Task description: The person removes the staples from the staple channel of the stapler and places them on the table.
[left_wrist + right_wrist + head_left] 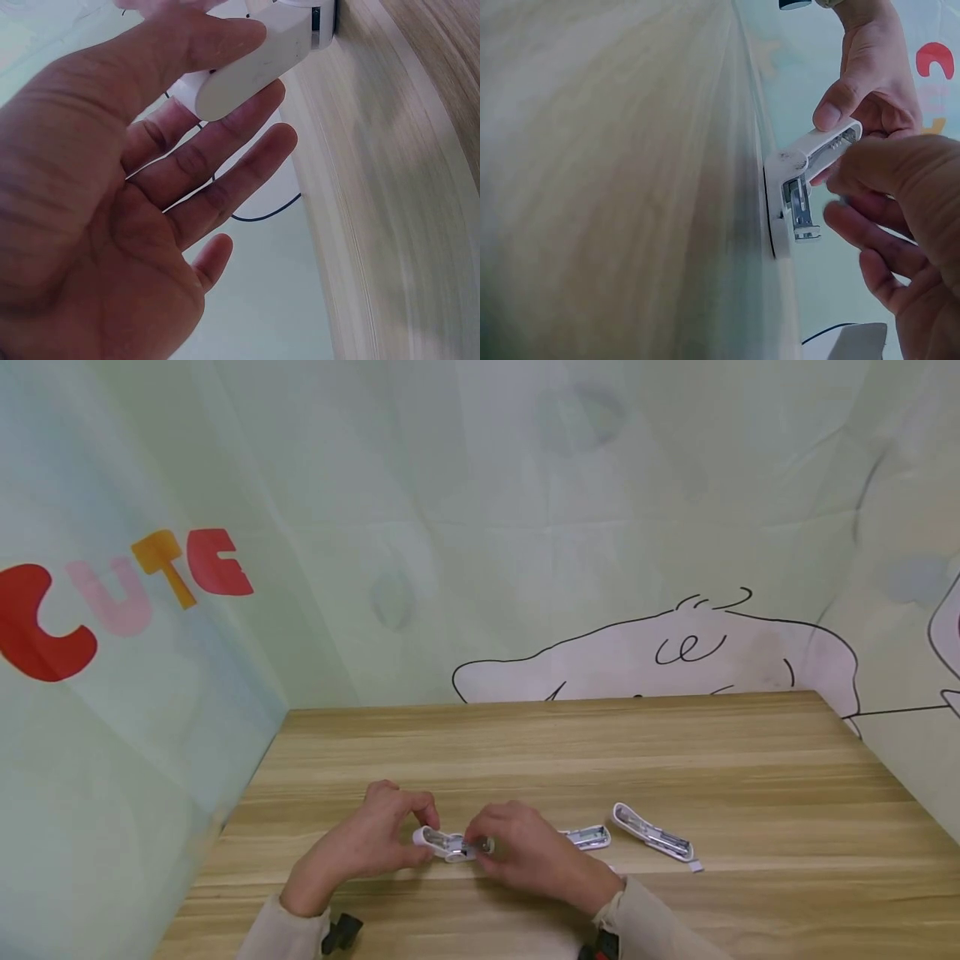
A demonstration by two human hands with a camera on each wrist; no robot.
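A white stapler (447,843), spread open at its hinge, sits low over the table in the head view. Its metal staple channel (802,214) shows in the right wrist view. My left hand (378,835) pinches one white arm of it between thumb and fingers, and the other fingers extend loosely below in the left wrist view. At the channel side, my right hand (525,852) has thumb and forefinger brought together. A small greyish piece (844,199) shows at those fingertips; its kind is too small to tell.
Right of my hands lie two more opened white staplers, one (590,837) partly behind my right hand and another (654,833) farther right. A small pale piece (697,866) lies by the latter's end. The wooden table (555,743) meets a printed curtain (420,527) at the back.
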